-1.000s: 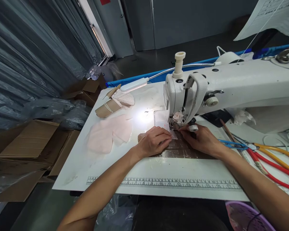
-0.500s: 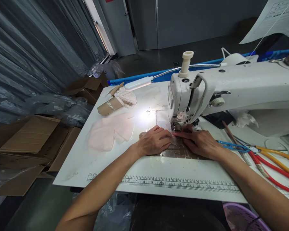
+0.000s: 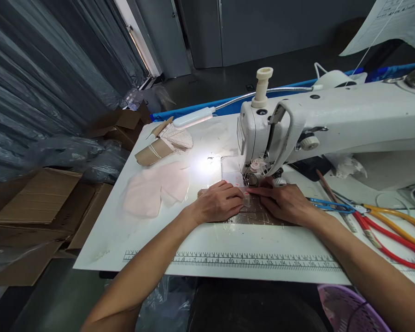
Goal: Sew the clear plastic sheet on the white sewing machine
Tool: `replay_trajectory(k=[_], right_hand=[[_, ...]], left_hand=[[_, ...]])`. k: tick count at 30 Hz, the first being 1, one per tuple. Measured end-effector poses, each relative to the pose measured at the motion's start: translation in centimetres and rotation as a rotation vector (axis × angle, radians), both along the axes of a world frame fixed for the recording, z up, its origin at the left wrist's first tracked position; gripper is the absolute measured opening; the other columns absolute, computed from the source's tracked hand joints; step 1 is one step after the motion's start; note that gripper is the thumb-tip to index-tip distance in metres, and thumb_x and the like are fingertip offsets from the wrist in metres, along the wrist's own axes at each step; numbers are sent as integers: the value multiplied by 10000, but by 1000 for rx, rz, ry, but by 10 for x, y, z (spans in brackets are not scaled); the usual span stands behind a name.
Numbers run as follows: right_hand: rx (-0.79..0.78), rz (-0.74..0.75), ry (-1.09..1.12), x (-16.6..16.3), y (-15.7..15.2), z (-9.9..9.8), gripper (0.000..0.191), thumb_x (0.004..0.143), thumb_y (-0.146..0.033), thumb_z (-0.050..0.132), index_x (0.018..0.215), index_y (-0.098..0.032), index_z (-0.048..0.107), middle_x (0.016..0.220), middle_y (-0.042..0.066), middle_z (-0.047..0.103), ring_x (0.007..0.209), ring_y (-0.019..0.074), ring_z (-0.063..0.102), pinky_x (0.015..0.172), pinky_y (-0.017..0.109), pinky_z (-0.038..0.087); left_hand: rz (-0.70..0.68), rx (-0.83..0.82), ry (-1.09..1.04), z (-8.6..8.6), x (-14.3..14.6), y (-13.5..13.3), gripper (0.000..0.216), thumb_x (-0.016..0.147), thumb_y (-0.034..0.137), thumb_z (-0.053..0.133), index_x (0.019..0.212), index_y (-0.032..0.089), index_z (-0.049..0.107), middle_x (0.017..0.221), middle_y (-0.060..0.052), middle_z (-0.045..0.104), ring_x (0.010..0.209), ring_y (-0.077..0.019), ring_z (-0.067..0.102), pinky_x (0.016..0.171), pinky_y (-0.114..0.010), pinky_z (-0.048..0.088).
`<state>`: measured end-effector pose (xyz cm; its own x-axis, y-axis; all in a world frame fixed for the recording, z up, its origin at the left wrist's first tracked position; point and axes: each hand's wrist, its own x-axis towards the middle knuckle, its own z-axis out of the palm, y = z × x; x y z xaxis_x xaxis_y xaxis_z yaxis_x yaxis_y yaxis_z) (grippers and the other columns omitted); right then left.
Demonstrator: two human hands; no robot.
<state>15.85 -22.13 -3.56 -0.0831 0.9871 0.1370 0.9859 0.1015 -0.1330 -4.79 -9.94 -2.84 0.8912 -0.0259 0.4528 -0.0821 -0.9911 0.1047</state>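
Note:
Both hands are at the needle area of a white sewing machine [image 3: 262, 138]. My left hand [image 3: 220, 202] lies over a brown plate [image 3: 235, 217] on the table, its fingers curled and pressed together at the edge of a small sheer fabric piece [image 3: 246, 198]. From the other side, my right hand [image 3: 285, 201] reaches in just below the presser foot [image 3: 250, 179]. Its index finger and thumb close on the same sheer fabric, and its other fingertips are partly hidden. Pale pink cut fabric pieces [image 3: 145, 191] lie flat to the left.
A lit lamp [image 3: 193, 118] shines on the white table [image 3: 107, 240]. Behind the pink pieces lies a rolled brown bundle [image 3: 154, 152] with lace. Red-handled scissors [image 3: 394, 246], yellow-handled scissors [image 3: 400, 216] and a blue tool [image 3: 331, 205] lie right. Cardboard boxes [image 3: 37, 198] stand left.
My view has shifted slightly. The sheer fabric, with pink marks on it, shows a little more beside the presser foot. Both hands stay almost in place.

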Motion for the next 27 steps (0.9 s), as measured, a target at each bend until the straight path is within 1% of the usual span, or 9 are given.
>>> replay_trajectory(k=[6,9,11,14,17,19,22,27], right_hand=[[35,4,-10,-1,0,-2,417,927,-341,375,1273,-357,608,913,82,639,604,171,542,532,273,283],[62,15,17,0,0,-3,411,928,-335,384,1264,-337,619,942,85,640,618,163,543,543,273,304],[74,35,27,0,0,-4,416,931,-322,376,1267,-317,620,974,93,639,618,156,536,550,275,323],[85,77,26,-1,-1,-4,432,938,-321,358,1297,-294,597,1021,112,631,606,157,525,553,286,358],[87,158,54,-1,-2,-4,422,937,-323,374,1291,-288,602,1066,131,620,685,186,567,592,304,425],[78,202,87,-2,-3,-4,410,934,-307,391,1276,-279,614,1084,140,615,755,206,591,644,327,470],[74,206,111,-3,-3,-4,406,935,-289,396,1281,-266,608,1098,145,611,794,216,605,678,356,503],[107,188,82,-6,-2,-7,420,950,-297,370,1313,-245,575,1077,160,614,824,243,623,642,365,527]], left_hand=[[10,50,-16,-1,1,0,121,913,189,527,877,172,642,968,-38,698,780,-134,598,735,-297,483],[13,68,6,1,-1,-2,139,915,184,518,868,170,647,949,-34,703,753,-134,590,714,-297,469],[2,70,41,6,-2,-3,150,910,192,515,871,168,658,958,-40,700,767,-143,595,724,-303,461],[-58,84,122,17,-2,-3,165,879,234,530,847,157,673,948,-61,688,796,-169,595,759,-326,449],[-109,114,192,26,2,0,184,827,275,545,768,153,671,858,-70,664,747,-176,565,763,-348,436],[-125,105,216,27,4,3,200,804,307,548,740,162,669,801,-65,642,713,-171,545,757,-348,431],[-135,54,220,25,6,7,210,790,333,548,775,175,684,804,-56,635,701,-163,537,759,-341,430],[-97,11,218,21,2,8,262,806,342,520,882,166,699,931,-63,650,728,-163,536,776,-346,426]])
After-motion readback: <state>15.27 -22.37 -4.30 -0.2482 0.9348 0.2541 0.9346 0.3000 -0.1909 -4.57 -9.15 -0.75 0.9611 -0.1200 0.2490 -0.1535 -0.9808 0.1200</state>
